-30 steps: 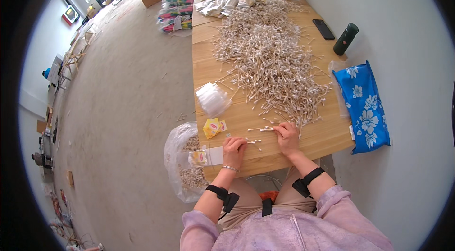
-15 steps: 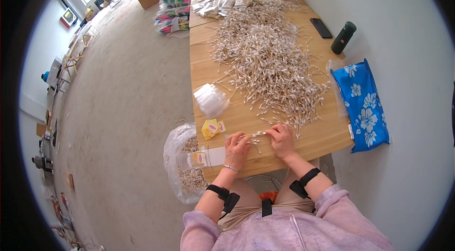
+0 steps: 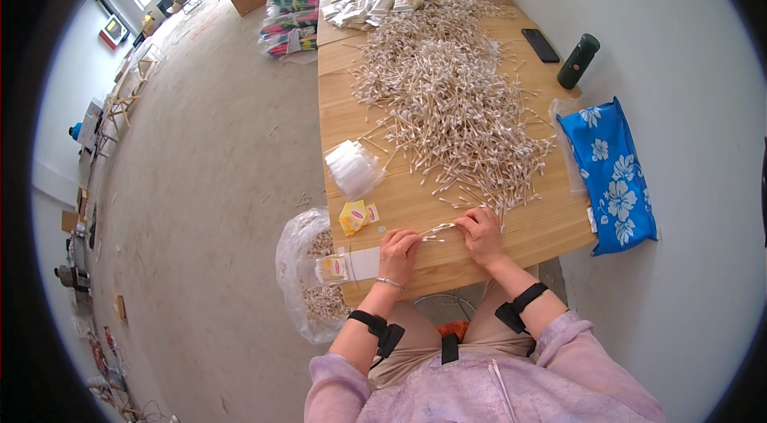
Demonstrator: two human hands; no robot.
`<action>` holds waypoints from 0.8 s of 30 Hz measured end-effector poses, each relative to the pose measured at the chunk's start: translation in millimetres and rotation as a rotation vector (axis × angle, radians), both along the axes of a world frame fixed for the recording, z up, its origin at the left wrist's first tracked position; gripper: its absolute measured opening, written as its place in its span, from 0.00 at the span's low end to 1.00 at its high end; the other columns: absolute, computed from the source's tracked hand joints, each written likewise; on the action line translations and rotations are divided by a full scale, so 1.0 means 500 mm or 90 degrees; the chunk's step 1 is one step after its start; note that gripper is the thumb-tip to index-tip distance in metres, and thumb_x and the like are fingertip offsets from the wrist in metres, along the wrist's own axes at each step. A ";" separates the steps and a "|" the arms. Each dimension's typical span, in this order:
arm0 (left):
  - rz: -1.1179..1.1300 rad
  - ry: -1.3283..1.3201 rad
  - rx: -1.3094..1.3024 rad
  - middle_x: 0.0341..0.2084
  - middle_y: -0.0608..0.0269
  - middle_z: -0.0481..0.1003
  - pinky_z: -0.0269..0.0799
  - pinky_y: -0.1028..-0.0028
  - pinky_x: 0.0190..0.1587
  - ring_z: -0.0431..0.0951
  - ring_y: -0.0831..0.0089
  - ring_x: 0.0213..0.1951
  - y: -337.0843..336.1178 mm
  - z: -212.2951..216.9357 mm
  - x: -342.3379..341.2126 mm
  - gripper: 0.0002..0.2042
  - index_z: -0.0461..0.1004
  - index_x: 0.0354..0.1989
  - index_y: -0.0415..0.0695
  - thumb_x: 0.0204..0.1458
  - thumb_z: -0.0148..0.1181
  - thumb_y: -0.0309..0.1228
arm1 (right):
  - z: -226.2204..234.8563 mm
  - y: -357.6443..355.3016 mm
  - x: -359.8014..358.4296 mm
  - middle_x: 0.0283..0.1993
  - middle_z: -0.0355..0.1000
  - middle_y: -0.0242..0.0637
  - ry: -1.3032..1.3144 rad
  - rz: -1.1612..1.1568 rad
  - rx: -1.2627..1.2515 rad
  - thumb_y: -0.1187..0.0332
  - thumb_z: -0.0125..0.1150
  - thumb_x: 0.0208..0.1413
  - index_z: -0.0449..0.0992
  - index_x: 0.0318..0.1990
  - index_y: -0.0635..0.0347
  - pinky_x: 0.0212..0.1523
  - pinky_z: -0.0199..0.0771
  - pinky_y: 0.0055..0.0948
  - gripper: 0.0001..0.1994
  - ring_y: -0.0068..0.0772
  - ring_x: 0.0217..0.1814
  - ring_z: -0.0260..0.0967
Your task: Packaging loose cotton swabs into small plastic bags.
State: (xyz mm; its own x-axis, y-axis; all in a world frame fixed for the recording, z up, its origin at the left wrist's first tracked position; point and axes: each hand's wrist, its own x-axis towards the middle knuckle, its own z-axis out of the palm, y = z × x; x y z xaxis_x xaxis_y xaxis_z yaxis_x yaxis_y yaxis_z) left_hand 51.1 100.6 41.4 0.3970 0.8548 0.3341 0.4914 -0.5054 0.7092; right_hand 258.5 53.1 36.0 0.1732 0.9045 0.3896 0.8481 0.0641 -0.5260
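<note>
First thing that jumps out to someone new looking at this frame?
The huge pile of cotton swabs spread along the middle of the long wooden table. At its near edge the left hand and right hand hold a small bunch of swabs between them. A blue flowered bag hangs off the table's right side, and a clear plastic sack of swabs sits at the left.

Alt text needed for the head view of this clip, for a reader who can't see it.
Seated at a long wooden table, a person's left hand and right hand together hold a small bunch of cotton swabs. A large heap of swabs covers the table beyond; a clear bag of swabs hangs at the left edge.
</note>
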 end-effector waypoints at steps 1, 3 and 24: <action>0.001 0.005 0.006 0.32 0.61 0.77 0.67 0.66 0.48 0.74 0.60 0.41 0.000 0.002 0.000 0.03 0.78 0.30 0.43 0.46 0.62 0.24 | 0.003 0.001 0.001 0.33 0.68 0.28 -0.018 0.006 0.008 0.70 0.63 0.46 0.79 0.31 0.50 0.44 0.63 0.34 0.04 0.35 0.41 0.63; -0.002 0.007 0.012 0.31 0.60 0.77 0.68 0.66 0.46 0.74 0.60 0.40 0.002 0.007 0.002 0.03 0.77 0.29 0.42 0.46 0.62 0.23 | 0.006 0.001 0.002 0.32 0.68 0.30 -0.037 0.012 0.016 0.68 0.66 0.45 0.79 0.30 0.51 0.43 0.64 0.34 0.03 0.36 0.41 0.64; 0.050 0.049 -0.021 0.48 0.55 0.70 0.63 0.63 0.55 0.68 0.56 0.50 -0.020 0.006 -0.008 0.23 0.70 0.48 0.44 0.40 0.66 0.25 | 0.021 0.038 -0.101 0.37 0.68 0.29 0.015 0.082 -0.087 0.72 0.55 0.49 0.79 0.34 0.50 0.46 0.62 0.36 0.07 0.36 0.45 0.63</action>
